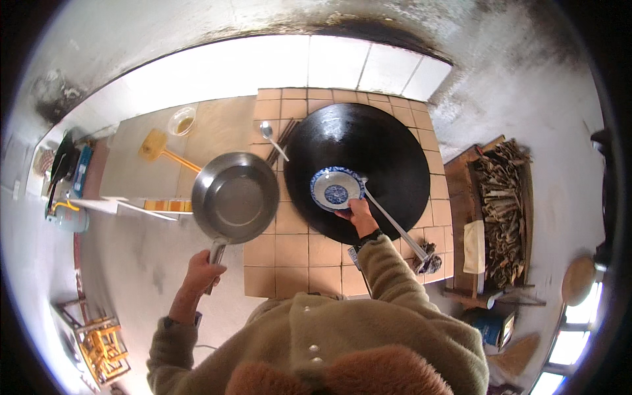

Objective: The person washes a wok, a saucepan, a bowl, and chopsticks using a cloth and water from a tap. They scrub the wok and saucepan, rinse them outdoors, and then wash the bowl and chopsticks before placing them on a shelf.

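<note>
My left hand (201, 270) is wrapped round the handle of a grey metal frying pan (235, 197), held up at the left edge of the tiled stove. No food shows inside the pan. With my right hand (357, 215) I grip the near rim of a blue-and-white patterned bowl (327, 178), over the big black wok (388, 158) set into the stove. The bowl's patterned inside faces up and looks bare. A long-handled ladle (392, 222) lies across the wok's right side, its far end partly hidden by the bowl.
Left of the wok lie a metal spoon (274, 140) and dark chopsticks (283, 141). A yellow spatula (161, 148) and a clear bowl (182, 122) with some liquid rest on the grey counter (125, 158). Firewood (501, 204) is stacked at right. A dark rag (429, 260) sits at the stove's corner.
</note>
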Demonstrator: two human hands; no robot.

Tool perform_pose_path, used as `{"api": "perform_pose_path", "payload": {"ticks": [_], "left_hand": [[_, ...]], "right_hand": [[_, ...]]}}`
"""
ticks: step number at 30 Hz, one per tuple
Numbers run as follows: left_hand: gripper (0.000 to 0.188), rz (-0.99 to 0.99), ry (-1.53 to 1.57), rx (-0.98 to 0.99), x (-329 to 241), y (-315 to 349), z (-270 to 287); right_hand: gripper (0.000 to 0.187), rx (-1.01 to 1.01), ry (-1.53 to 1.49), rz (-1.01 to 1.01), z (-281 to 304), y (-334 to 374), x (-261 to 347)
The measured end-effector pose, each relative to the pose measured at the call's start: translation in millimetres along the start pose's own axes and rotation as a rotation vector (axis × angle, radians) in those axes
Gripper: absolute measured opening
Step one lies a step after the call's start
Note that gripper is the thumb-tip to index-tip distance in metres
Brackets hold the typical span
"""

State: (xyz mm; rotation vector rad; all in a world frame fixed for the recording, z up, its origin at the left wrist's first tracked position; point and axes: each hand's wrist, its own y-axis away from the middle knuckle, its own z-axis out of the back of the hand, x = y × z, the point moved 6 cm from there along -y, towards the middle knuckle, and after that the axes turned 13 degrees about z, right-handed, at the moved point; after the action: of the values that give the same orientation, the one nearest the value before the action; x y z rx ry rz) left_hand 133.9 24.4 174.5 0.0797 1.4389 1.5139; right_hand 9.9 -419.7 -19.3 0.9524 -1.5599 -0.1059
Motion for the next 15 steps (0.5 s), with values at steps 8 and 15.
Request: {"api": "perform_pose_path", "payload": {"ticks": [8, 15], "left_hand": [[0.018, -0.088, -0.151, 0.078, -66, -41, -46], [0.021, -0.138, -0.322, 0.112, -115, -79, -90]], "right_hand": [[0.040, -0.045, 0.023, 0.034, 18, -48, -3], [0.046, 0.024, 0.047, 0.072, 27, -86, 8]]}}
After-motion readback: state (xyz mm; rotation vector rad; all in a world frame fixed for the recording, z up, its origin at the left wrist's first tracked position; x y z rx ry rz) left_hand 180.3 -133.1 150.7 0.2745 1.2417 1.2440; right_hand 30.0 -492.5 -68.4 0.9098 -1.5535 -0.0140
